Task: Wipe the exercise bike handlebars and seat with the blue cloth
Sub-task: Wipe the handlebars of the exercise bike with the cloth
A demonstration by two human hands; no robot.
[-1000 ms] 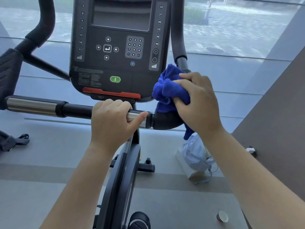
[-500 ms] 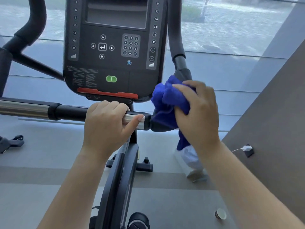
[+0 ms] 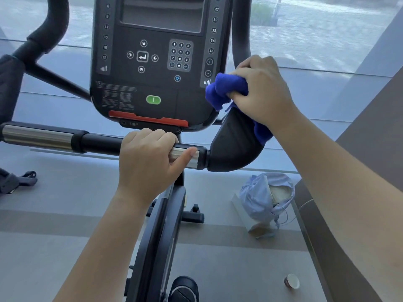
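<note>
The exercise bike's horizontal handlebar (image 3: 96,142) runs across the middle, black with chrome sections. My left hand (image 3: 148,164) grips it just left of the black elbow joint (image 3: 233,147), thumb lying along the chrome. My right hand (image 3: 261,92) holds the bunched blue cloth (image 3: 224,90) around the right upright handlebar (image 3: 239,35), just above the elbow joint and beside the console's right edge. A tail of the cloth hangs below my wrist. The seat is out of view.
The black console (image 3: 152,62) with keypad and green button stands straight ahead. The left upright handlebar (image 3: 50,29) curves up at the far left. On the floor lie a pale blue bag (image 3: 263,197) and a small cup (image 3: 291,281). A grey wall (image 3: 370,149) stands at the right.
My right hand has slid the blue cloth up from the elbow joint onto the upright handlebar. My left hand keeps its grip on the horizontal bar.
</note>
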